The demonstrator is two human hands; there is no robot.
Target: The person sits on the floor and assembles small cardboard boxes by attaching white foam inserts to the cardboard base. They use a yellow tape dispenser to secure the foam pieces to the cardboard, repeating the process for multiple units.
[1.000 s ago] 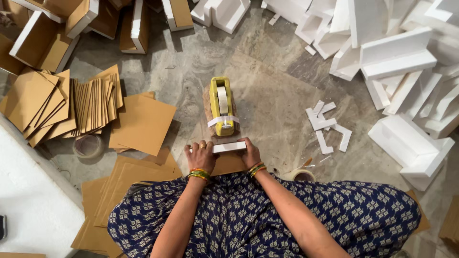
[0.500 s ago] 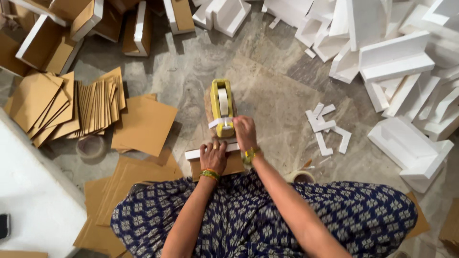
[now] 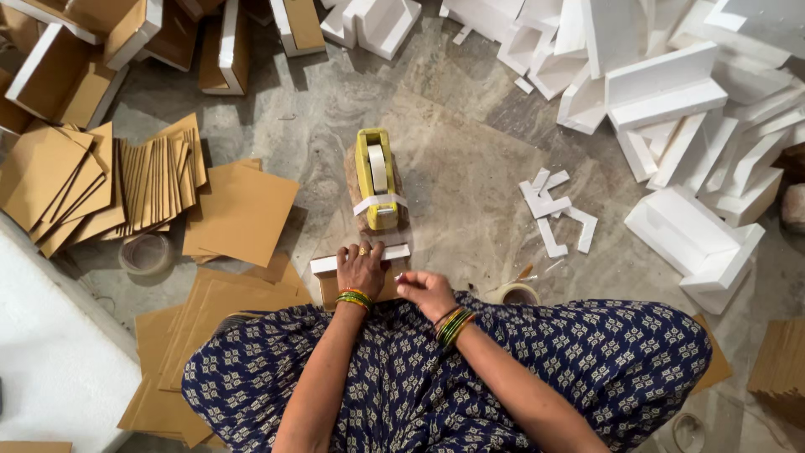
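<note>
Your left hand [image 3: 361,267] presses flat on the light, crushable foam-and-cardboard box [image 3: 359,277], right hand [image 3: 426,291] pinching its edge; hold the stiff corners.

Left hand [image 3: 360,270] flat, palm down; right hand [image 3: 426,294] loosely curled.

A grey stone floor [image 3: 470,168] carries everything. Cardboard squares [image 3: 101,180] lie at the left, white foam blocks [image 3: 688,126] at the upper right, foam scraps [image 3: 553,210] right of centre, and a yellow tape dispenser [image 3: 376,178] at the centre.
</note>
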